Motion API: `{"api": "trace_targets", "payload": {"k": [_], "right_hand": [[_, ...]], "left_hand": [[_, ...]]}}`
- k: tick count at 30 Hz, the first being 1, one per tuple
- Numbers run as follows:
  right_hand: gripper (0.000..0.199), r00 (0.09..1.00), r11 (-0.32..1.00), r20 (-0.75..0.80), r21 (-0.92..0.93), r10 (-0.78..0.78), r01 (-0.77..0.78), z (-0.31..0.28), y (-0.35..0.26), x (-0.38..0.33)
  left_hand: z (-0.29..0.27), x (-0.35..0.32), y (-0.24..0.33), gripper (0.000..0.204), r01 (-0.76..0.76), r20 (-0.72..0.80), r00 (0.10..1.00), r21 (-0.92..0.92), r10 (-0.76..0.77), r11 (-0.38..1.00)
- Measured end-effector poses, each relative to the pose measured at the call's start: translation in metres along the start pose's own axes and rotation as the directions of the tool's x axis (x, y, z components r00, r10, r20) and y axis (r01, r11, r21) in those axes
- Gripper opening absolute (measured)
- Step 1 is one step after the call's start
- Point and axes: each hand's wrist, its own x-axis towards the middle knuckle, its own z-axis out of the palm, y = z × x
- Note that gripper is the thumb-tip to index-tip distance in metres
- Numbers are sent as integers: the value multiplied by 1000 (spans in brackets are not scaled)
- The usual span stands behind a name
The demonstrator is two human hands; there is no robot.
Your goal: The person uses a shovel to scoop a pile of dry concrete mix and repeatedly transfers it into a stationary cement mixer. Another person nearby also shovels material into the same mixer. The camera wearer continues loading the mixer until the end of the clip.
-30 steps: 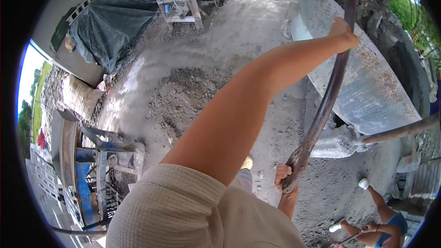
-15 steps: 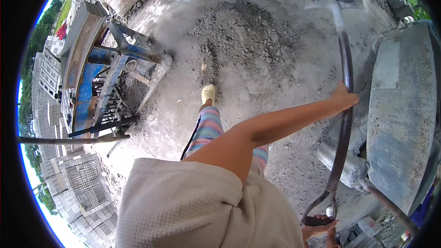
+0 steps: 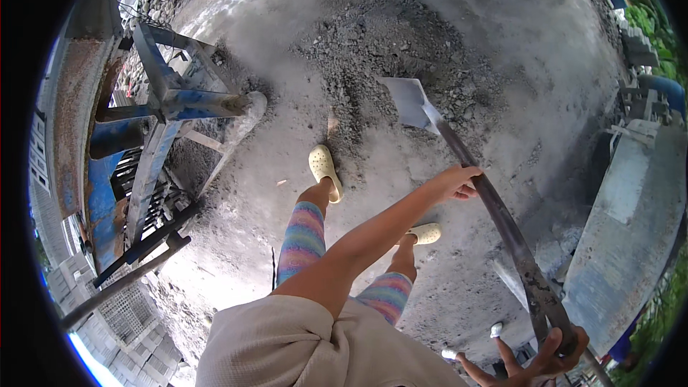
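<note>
My left hand (image 3: 457, 182) wraps round the dark shaft of a shovel (image 3: 494, 208). At the lower right, my right hand (image 3: 550, 360) grips the shovel's forked handle end. The flat, worn metal blade (image 3: 410, 102) lies at the near edge of a pile of grey gravelly mix (image 3: 380, 43). Whether the blade touches the mix or hovers just over it, I cannot tell. The shaft slants from the pile down to my right side.
A rusty blue metal frame machine (image 3: 165, 100) stands at the left, with stacked grey blocks (image 3: 140, 347) below it. A large metal trough (image 3: 623, 222) stands at the right. My feet wear yellow clogs (image 3: 324, 170). Another person's feet (image 3: 497, 330) show at the lower right.
The shovel blade has swung left and nearer, from the far right to the gravelly pile. My left hand has moved left with the shaft; my right hand has come right and slightly up.
</note>
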Motion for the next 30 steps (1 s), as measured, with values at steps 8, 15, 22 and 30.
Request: {"api": "trace_targets", "payload": {"k": [8,15,22,30], "right_hand": [[36,958,964,-176,-186,-224,191,78,-51,81],[32,835,980,542,-97,-93,172,278,-45,-45],[30,721,993,693,-63,-28,100,334,-21,-67],[28,729,990,681,-43,-71,136,315,-29,-54]], "left_hand": [[-252,44,-8,28,-139,-427,897,-36,110,990],[-507,138,-131,39,445,-950,245,289,195,848],[-542,167,-118,45,530,-979,-60,136,197,837],[-453,123,-52,16,168,-784,322,600,531,782]]}}
